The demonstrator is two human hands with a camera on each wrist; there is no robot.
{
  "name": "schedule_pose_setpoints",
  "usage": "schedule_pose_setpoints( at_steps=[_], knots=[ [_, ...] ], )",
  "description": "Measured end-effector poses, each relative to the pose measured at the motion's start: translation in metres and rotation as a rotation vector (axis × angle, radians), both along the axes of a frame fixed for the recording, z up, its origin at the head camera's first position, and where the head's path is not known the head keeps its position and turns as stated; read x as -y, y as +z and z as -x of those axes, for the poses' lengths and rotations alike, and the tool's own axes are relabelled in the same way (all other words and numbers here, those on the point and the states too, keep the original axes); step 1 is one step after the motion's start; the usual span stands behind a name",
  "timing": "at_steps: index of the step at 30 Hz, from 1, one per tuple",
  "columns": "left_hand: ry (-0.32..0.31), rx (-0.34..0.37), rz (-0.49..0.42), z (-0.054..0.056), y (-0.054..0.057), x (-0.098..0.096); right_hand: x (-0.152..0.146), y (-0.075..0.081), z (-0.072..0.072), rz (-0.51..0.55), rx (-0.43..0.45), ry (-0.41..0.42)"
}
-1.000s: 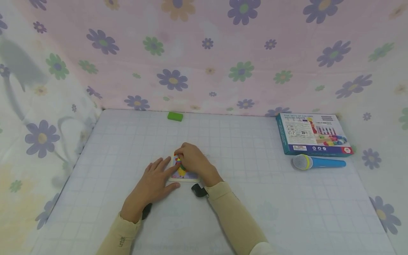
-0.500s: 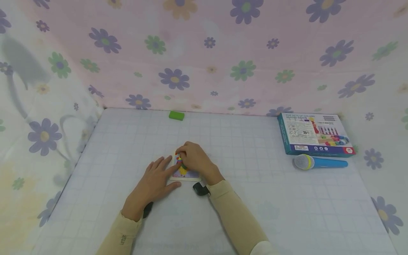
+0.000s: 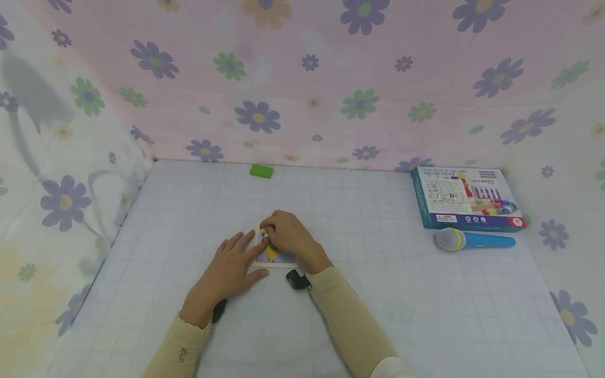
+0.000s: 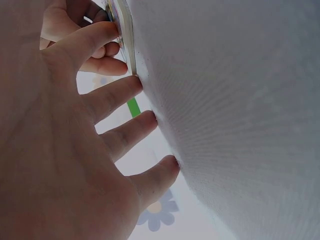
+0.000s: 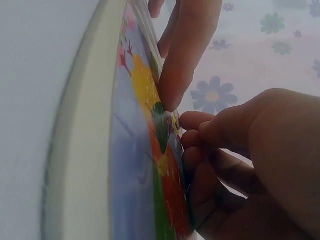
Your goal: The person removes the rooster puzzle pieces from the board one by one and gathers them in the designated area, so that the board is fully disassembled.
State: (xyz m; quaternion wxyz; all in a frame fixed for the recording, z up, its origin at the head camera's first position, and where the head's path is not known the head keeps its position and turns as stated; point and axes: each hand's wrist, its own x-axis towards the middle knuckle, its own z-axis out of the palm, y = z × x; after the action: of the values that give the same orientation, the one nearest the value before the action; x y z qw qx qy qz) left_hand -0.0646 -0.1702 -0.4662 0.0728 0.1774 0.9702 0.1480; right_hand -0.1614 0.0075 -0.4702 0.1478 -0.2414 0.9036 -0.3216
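White gridded tablecloth (image 3: 402, 310) is lying underneath. The left hand (image 3: 230, 272) is resting with fingers spread, the right hand (image 3: 293, 234) is holding its fingers bent, whether pinching anything I cannot tell; both are touching a cream-edged picture board (image 3: 280, 259) lying flat on the tablecloth.

The thin, rectangular, cream-edged board (image 5: 139, 147) before me has a lavender face printed in yellow, green and red. My beige fabric left sleeve (image 3: 177, 346) bears dark lettering. The white cloth-covered counter (image 3: 449, 304) shows a faint grid; the small rectangular block (image 3: 262, 171) is plain green; the handheld microphone (image 3: 479, 241) is blue, ringed yellow; the pink cloth backdrop (image 3: 283, 79) carries purple and green flowers.
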Motion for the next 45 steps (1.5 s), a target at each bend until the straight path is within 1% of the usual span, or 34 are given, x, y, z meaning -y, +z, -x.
schedule_pose_setpoints(
  at_steps=[4,9,14,21,29,35,38,42,45],
  knots=[
    [0.001,-0.005,0.001,0.000,0.000,0.001,0.003,0.002,0.001,-0.020,-0.013,0.005],
    [0.001,-0.015,-0.004,0.001,-0.001,0.001,0.007,0.006,0.001,-0.071,-0.046,-0.025],
    [0.000,-0.013,-0.003,0.001,-0.003,0.000,0.009,0.010,-0.001,-0.099,-0.025,-0.047],
    [0.002,0.003,-0.002,0.001,-0.002,0.001,0.009,0.010,0.001,-0.110,-0.039,-0.028],
    [0.011,0.029,-0.009,0.001,-0.001,0.000,0.010,0.010,0.002,-0.116,-0.008,-0.015],
    [0.007,0.033,-0.011,0.000,-0.001,0.000,0.013,0.005,0.002,-0.148,-0.005,-0.045],
    [0.004,0.020,-0.007,0.001,-0.001,0.000,0.016,0.002,0.001,-0.149,-0.022,-0.070],
    [0.005,0.014,-0.003,0.001,0.000,0.000,0.019,0.001,-0.001,-0.127,-0.034,-0.121],
    [0.007,0.019,0.001,0.002,0.000,0.000,0.022,0.001,-0.002,-0.123,-0.024,-0.157]
  ],
)
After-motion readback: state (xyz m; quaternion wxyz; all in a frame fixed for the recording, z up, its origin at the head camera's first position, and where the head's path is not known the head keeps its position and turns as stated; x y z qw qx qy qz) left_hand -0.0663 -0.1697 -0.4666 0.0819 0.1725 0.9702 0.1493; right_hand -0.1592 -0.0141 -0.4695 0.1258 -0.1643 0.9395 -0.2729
